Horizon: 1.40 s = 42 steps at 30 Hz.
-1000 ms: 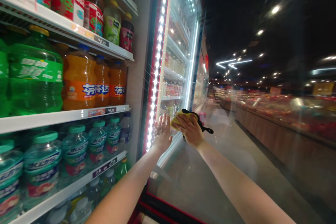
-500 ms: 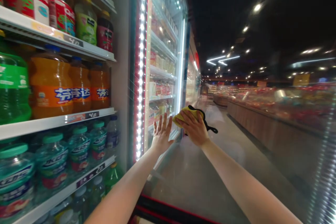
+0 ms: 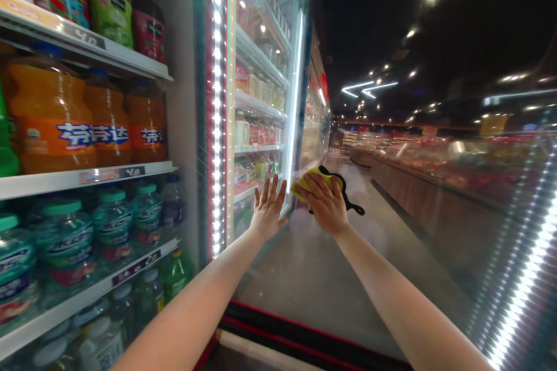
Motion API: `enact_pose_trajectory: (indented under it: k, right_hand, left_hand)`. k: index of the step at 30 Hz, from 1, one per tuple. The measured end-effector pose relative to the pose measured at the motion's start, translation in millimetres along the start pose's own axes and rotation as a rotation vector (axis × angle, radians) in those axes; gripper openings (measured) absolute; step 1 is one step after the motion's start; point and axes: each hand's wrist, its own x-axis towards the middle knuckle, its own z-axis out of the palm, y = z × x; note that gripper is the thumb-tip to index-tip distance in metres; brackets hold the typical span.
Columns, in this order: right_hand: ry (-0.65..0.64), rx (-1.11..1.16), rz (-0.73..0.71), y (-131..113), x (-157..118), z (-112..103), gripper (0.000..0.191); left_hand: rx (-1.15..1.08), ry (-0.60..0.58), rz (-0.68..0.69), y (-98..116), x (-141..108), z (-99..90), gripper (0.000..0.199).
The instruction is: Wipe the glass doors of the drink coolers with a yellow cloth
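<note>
In the head view, your right grip (image 3: pixel 326 204) is pressed down over a yellow microfibre cloth (image 3: pixel 310 184) with black trim, which bunches at its 11 o'clock. Your left grip (image 3: pixel 268 208), spread open, sits just beside at 9 o'clock, against the glass cooler door (image 3: pixel 216 127).

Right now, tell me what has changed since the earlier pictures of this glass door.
The view has swung right, so the orange drink bottles have slid left in the picture. The right hand stays on the yellow cloth against the glass door, and the left hand stays flat on the glass. Nothing was taken or let go.
</note>
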Motion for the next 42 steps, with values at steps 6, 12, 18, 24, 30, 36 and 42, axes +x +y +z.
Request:
enact_pose_trajectory:
  k: [6,12,18,24,30,36,42]
  right_hand:
    - [0.021,-0.096,0.186,6,-52,-9,0.057]
    - [-0.084,-0.037,0.008,29,-15,-27,0.057]
    - [-0.054,-0.133,0.28,46,-54,-42,0.064]
    - [-0.085,-0.048,0.039,21,-42,-21,0.058]
    - [-0.017,-0.097,0.246,48,-38,-38,0.061]
    - [-0.089,-0.109,0.126,33,-83,-27,0.059]
    - [-0.115,-0.101,0.174,69,-47,-52,0.06]
  left_hand:
    - [0.005,-0.046,0.004,15,9,-6.7,0.123]
    - [0.003,-0.052,-0.02,43,35,-14.2,0.121]
    - [-0.022,-0.059,-0.04,54,44,-2.5,0.133]
    - [0.037,-0.055,-0.091,51,46,8.2,0.138]
    - [0.049,-0.044,-0.094,49,48,13.8,0.139]
    - [0.064,0.008,-0.055,41,47,21.8,0.137]
    - [0.062,0.003,-0.058,40,48,24.5,0.136]
